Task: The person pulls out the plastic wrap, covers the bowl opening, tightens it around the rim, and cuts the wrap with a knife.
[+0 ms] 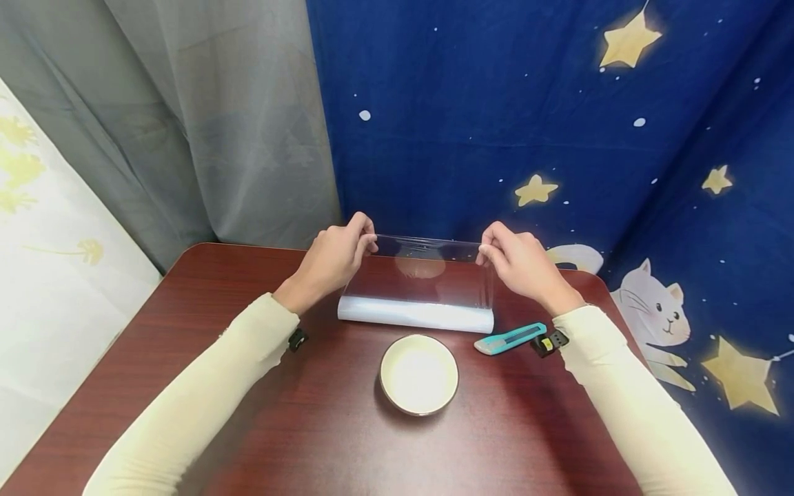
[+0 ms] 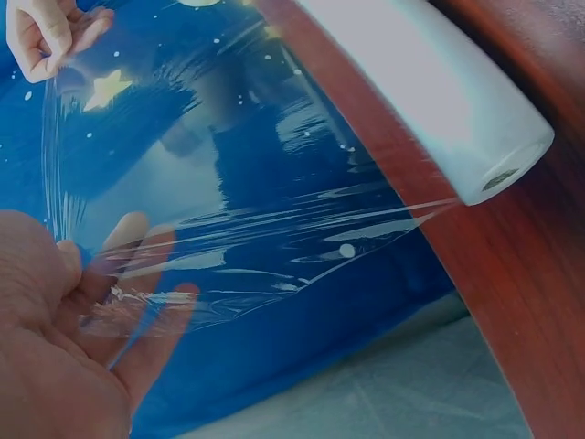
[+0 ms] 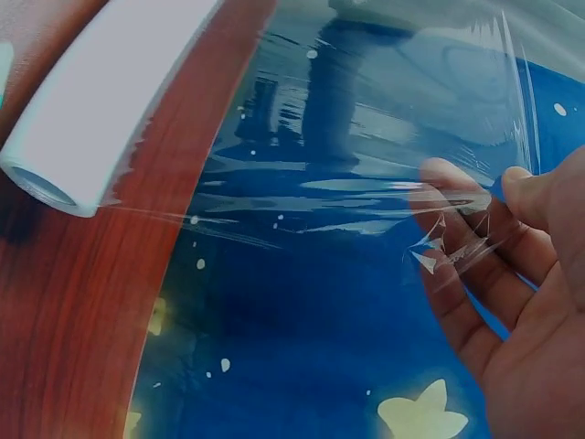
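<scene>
A roll of cling film (image 1: 415,314) lies across the table, with a clear sheet (image 1: 428,279) drawn out from it toward the far edge. My left hand (image 1: 338,253) pinches the left corner of that sheet between thumb and fingers. At the right corner, my right hand (image 1: 521,262) pinches the film the same way. In the left wrist view the sheet (image 2: 247,183) is stretched and wrinkled along its side. The right wrist view shows the roll's hollow end (image 3: 46,187). In front of the roll stands a cream bowl (image 1: 419,375) with a dark rim.
A turquoise box cutter (image 1: 511,338) lies right of the bowl, close to the right wrist. The reddish-brown table (image 1: 298,427) ends just beyond the hands. Behind it hang a grey curtain (image 1: 248,124) and a blue star-patterned curtain (image 1: 446,103).
</scene>
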